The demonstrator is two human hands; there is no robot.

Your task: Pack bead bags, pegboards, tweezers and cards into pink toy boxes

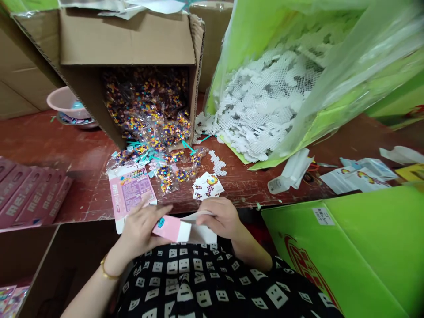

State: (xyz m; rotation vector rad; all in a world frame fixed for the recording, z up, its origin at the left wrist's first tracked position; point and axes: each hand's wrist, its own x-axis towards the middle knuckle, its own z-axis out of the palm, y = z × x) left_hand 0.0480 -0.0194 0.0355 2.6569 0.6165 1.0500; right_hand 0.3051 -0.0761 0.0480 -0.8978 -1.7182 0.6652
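Note:
My left hand is wrapped round the closed side of a small pink and white carton, held in front of my body. At the carton's other end, my right hand pinches a white end flap between thumb and fingers. The carton's white inner flaps stand out on that side. Just behind my left hand lies a flat pink printed box blank on the table edge. Small printed picture cards lie beyond my right hand. Clear bags of coloured beads lie farther back.
A tipped cardboard box spills bead bags. Beside it, a green carton spills white pegboards. Pink boxes stand at left; a pink bowl is behind. A small bottle and leaflets lie right.

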